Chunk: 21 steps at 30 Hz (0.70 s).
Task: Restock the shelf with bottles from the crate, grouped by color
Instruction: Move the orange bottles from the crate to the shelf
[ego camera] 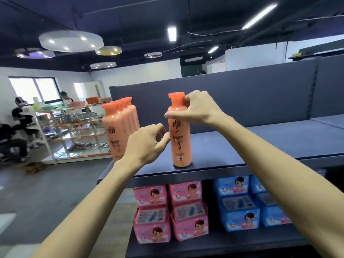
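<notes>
Bottle: one orange bottle (pixel 180 135) is standing upright near the front edge of the top shelf (pixel 297 135). Its orange cap is on and its label is facing the camera.

Right hand: the right hand (pixel 197 107) is gripping the bottle up high, just under the cap. The fingers are curling round the neck and the thumb is lying across the front of the shoulder, so it's a full hold.

Left hand: the left hand (pixel 147 144) is sitting right beside the bottle's left side, about mid-height. The thumb tip is touching the bottle, and the other fingers are loosely curled with only a narrow gap, not wrapping anything.

Other bottles: a row of matching orange bottles (pixel 119 131) is standing at the shelf's left end, lined up front to back. There's a clear gap between them and the held one.

Shelf: it's dark grey-blue, with a back panel (pixel 242 94) of the same colour rising behind it. The surface is running off to the right.

Lower shelf: pink packs (pixel 168 211) are sitting stacked right under the bottle. Blue packs (pixel 240 203) are stacked just beside them on the right.

Background: a glass rack (pixel 80 131) with orange trim is standing off to the left. A few people (pixel 18 127) are hanging around at the far left, too blurry to say much. Round lights (pixel 70 40) are glowing on the dark ceiling.
</notes>
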Each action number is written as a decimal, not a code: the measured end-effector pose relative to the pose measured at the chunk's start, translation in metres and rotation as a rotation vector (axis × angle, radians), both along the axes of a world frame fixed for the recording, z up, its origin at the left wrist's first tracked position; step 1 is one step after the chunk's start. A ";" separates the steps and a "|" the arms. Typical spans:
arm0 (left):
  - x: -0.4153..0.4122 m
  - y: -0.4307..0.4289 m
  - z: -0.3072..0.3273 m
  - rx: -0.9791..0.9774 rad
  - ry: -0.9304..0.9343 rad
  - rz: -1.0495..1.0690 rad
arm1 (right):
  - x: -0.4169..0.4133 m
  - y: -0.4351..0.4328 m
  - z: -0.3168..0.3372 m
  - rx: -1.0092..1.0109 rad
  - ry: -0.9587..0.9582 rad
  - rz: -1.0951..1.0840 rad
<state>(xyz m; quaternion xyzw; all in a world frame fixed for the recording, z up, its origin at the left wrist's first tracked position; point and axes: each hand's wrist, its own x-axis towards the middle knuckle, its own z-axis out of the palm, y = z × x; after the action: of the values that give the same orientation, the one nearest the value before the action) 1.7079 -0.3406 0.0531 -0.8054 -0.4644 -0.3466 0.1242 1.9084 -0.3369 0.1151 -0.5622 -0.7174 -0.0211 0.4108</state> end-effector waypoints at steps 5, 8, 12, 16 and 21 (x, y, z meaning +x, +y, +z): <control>0.000 -0.001 -0.009 -0.017 -0.192 -0.032 | -0.003 0.010 -0.023 -0.006 -0.001 0.025; 0.001 -0.006 -0.024 -0.035 -0.218 -0.017 | -0.003 0.005 -0.033 -0.076 0.023 0.038; -0.002 -0.010 -0.042 -0.061 -0.162 0.009 | 0.004 -0.010 -0.071 -0.198 0.035 0.084; -0.008 -0.005 -0.051 -0.079 -0.145 0.032 | 0.006 -0.015 -0.094 -0.242 0.038 0.099; -0.021 0.008 -0.061 -0.104 -0.048 0.088 | -0.001 -0.005 -0.099 -0.243 0.071 0.106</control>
<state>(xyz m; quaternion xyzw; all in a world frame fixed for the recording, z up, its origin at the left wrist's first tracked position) 1.6869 -0.3328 -0.0077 -0.7811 -0.5194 -0.3356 0.0863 1.9071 -0.3423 0.0161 -0.5696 -0.7283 0.1074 0.3655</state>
